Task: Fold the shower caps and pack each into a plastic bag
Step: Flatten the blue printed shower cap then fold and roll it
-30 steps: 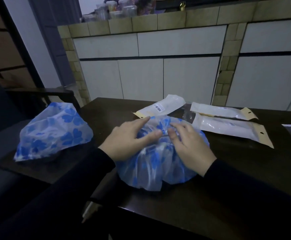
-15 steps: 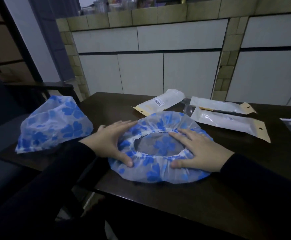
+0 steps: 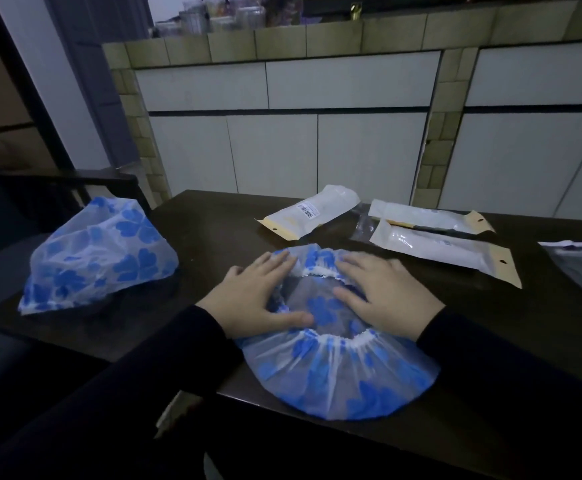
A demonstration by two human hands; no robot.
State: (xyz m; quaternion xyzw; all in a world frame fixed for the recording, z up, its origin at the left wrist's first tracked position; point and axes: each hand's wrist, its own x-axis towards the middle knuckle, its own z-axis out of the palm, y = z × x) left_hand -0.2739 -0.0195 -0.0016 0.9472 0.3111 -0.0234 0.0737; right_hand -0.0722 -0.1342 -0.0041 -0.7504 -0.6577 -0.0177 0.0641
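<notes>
On the dark wooden table [image 3: 213, 233], a translucent blue-flowered shower cap [image 3: 345, 379] is lying opening-up at the near edge, its white elastic gathered. The left hand [image 3: 251, 299] and right hand [image 3: 386, 296] are pressing it flat, fingers straight, gripping nothing.

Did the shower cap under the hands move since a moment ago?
Yes. The cap has slid toward the person: its near edge now hangs past the table's front edge, farther from the bags.
</notes>
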